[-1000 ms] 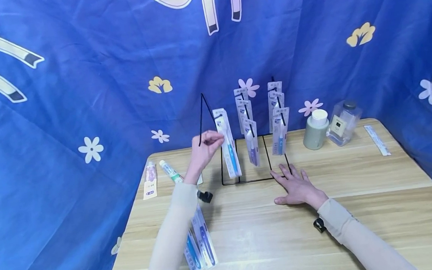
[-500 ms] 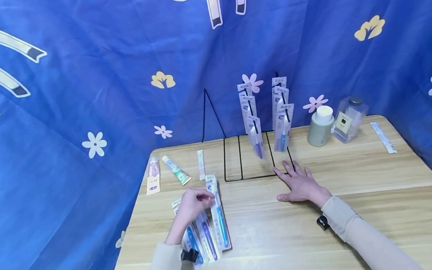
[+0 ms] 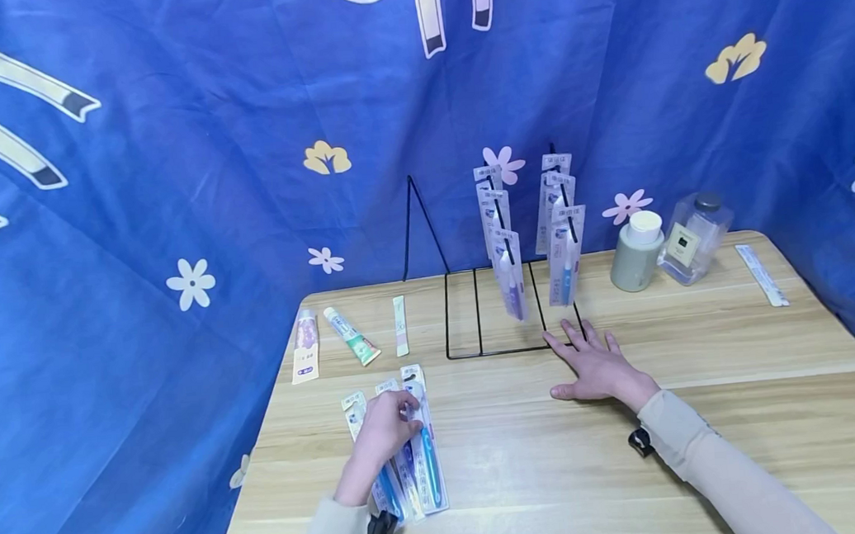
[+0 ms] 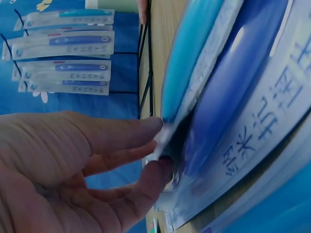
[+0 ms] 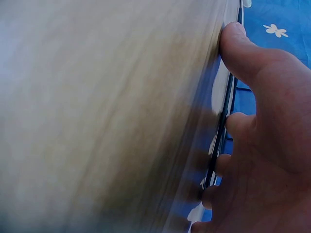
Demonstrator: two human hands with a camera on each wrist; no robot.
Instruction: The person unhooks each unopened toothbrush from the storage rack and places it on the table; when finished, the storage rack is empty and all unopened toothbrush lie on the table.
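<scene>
**Chinese print, partly legible**

Right of the left wrist view, large characters on the purple-handled toothbrush pack (image 4: 238, 124) begin 纳米抗; the next is less sure. Right of centre in the head view, the front right hanging pack (image 3: 566, 256) is headed with apparently 康倍佳. Farther right, print on the clear bottle's label (image 3: 682, 244) is too small.

Head cam: high, facing forward and down, tabletop (image 3: 546, 465) across lower frame. Left wrist: close, rolled sideways; hanging packs (image 4: 63, 43) upper left, shared with head. Right wrist: low along tabletop; right hand (image 5: 274, 131) fills right side, shared with head.
</scene>
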